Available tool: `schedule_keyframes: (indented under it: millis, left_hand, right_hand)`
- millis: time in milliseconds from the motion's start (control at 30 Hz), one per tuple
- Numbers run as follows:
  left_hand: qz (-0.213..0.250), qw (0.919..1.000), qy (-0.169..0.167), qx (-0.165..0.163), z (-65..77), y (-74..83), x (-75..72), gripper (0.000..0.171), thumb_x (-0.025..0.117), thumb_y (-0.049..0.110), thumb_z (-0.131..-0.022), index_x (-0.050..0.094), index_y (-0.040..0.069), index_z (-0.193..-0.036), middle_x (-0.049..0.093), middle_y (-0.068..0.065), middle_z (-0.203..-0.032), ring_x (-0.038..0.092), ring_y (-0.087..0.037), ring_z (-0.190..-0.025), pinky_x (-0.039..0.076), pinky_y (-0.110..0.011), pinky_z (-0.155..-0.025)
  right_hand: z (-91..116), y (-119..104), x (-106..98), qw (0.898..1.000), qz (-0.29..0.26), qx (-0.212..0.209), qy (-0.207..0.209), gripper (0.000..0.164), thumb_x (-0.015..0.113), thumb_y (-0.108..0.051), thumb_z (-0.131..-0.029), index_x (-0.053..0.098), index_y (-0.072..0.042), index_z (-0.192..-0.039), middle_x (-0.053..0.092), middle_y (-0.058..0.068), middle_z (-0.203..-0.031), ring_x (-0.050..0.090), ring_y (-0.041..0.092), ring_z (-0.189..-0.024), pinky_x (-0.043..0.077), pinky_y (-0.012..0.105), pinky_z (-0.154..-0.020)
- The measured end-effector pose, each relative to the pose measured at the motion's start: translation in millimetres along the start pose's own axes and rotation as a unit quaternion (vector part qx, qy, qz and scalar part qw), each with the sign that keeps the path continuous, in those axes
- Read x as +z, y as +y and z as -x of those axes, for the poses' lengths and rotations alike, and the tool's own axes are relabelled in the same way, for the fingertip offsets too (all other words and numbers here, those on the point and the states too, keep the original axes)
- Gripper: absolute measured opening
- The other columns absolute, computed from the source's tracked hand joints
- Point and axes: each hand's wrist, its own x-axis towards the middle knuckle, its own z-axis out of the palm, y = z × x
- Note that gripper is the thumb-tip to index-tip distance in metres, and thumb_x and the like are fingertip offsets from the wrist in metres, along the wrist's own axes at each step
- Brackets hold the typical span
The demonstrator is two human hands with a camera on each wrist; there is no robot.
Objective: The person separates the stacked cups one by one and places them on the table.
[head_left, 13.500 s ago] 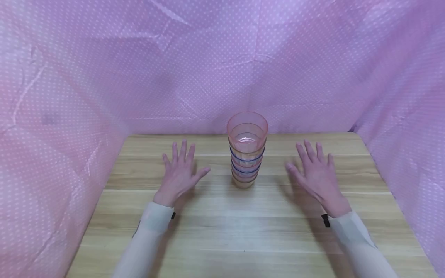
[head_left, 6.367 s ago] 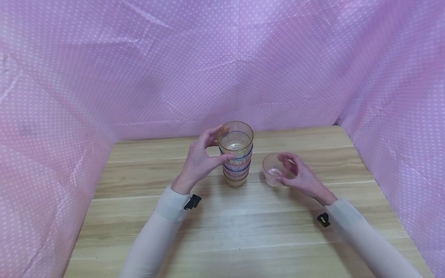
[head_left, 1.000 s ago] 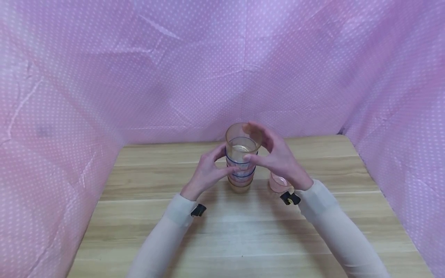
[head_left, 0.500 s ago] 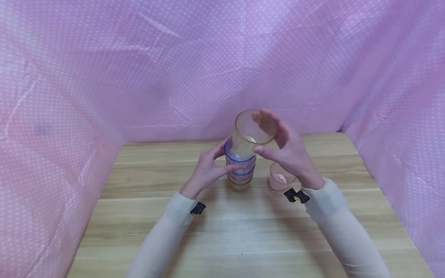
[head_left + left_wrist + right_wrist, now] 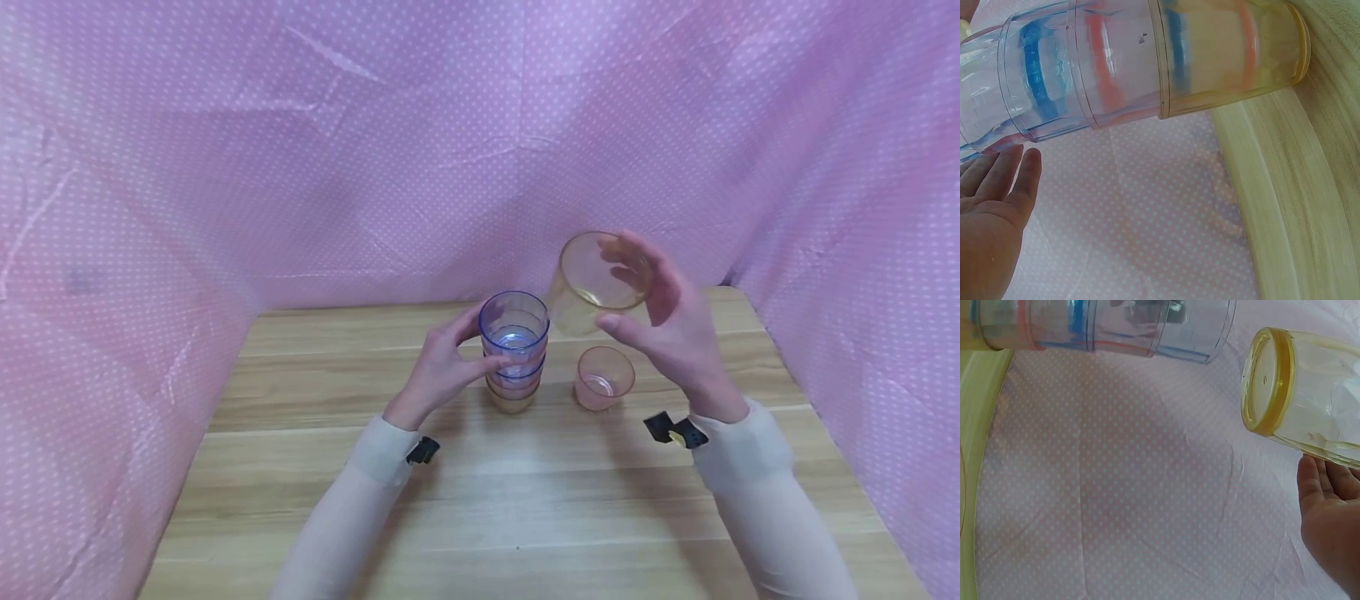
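A stack of nested clear cups (image 5: pixel 514 379) stands on the table, a blue-rimmed cup (image 5: pixel 513 321) on top and a yellow one (image 5: pixel 1235 56) at the bottom. My left hand (image 5: pixel 444 367) grips the upper part of this stack, thumb in front and fingers behind. My right hand (image 5: pixel 671 325) holds a clear yellow cup (image 5: pixel 581 300) in the air, right of the stack and tilted. Its base (image 5: pixel 1265 381) shows in the right wrist view, apart from the stack. Below it a clear pink cup (image 5: pixel 604 380) stands upright on the table.
The wooden table (image 5: pixel 480 517) ends at a back edge just behind the cups. Pink dotted cloth (image 5: pixel 420 167) hangs behind it and at both sides. A small black device (image 5: pixel 677 430) sits at the right wrist, another (image 5: pixel 423 450) at the left.
My right hand has lifted the yellow cup out of the stack and carried it right, uncovering the blue rim. The left hand stays on the stack. Earlier, the pink cup came off the top.
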Motion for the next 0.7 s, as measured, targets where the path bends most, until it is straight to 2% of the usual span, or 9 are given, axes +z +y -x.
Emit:
schedule_keyframes:
  millis: [233,467,600,700]
  left_hand:
    - [-0.011,0.9999,-0.003,-0.005,1.3,0.7,-0.8,0.082,0.092,0.014,-0.079,0.053,0.007,-0.150,0.067,-0.011,-0.137,0.066,-0.027,-0.123,0.053,-0.041,-0.109]
    - [-0.011,0.9999,-0.004,-0.009,0.7,0.1,-1.1,0.080,0.092,0.015,-0.080,0.054,0.007,-0.150,0.067,-0.011,-0.137,0.066,-0.027,-0.123,0.052,-0.040,-0.109]
    - [-0.013,0.9999,-0.002,-0.005,1.0,0.8,-0.9,0.080,0.092,0.015,-0.080,0.054,0.006,-0.150,0.068,-0.012,-0.135,0.067,-0.028,-0.121,0.054,-0.041,-0.108]
    - [-0.016,0.9998,-0.004,-0.011,1.3,1.1,-0.6,0.081,0.092,0.016,-0.080,0.053,0.007,-0.151,0.068,-0.011,-0.136,0.067,-0.028,-0.121,0.053,-0.043,-0.109]
  right_hand:
    - [15,-2,-16,1.000,-0.012,0.005,0.028,0.087,0.064,0.033,-0.068,0.046,0.007,-0.149,0.056,0.024,-0.144,0.050,0.035,-0.134,0.042,0.034,-0.115]
    - [26,3,-33,0.999,-0.021,-0.012,0.044,0.086,0.065,0.035,-0.067,0.045,0.012,-0.148,0.057,0.025,-0.142,0.051,0.033,-0.135,0.043,0.034,-0.116]
    - [34,5,-43,0.998,-0.023,-0.004,0.055,0.086,0.064,0.037,-0.068,0.043,0.013,-0.148,0.056,0.025,-0.144,0.050,0.034,-0.136,0.042,0.034,-0.116]
    - [41,5,-50,0.998,-0.018,0.017,0.065,0.087,0.061,0.039,-0.069,0.043,0.011,-0.149,0.055,0.024,-0.146,0.048,0.033,-0.137,0.041,0.032,-0.117]
